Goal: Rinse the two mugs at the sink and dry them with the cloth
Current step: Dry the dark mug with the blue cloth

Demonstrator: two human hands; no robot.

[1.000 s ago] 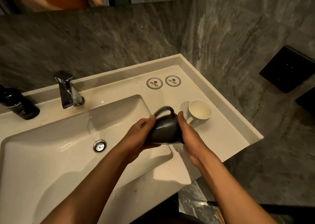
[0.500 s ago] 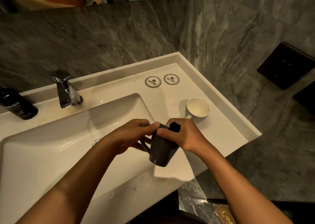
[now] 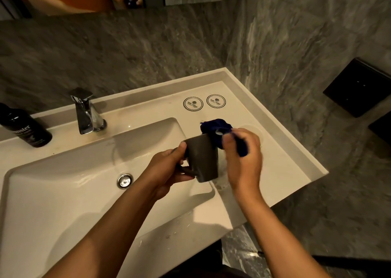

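The left hand [image 3: 167, 169] grips the dark mug [image 3: 203, 158] by its handle, upright between both hands over the sink [image 3: 63, 193] edge. The right hand [image 3: 243, 152] pinches the blue cloth [image 3: 215, 127], pushed into the mug's mouth.

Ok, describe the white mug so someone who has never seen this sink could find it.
Start at the white counter, on the flat part right of the basin. The white mug stands there behind the right hand, mostly hidden. It is pale; the dark mug is held up.
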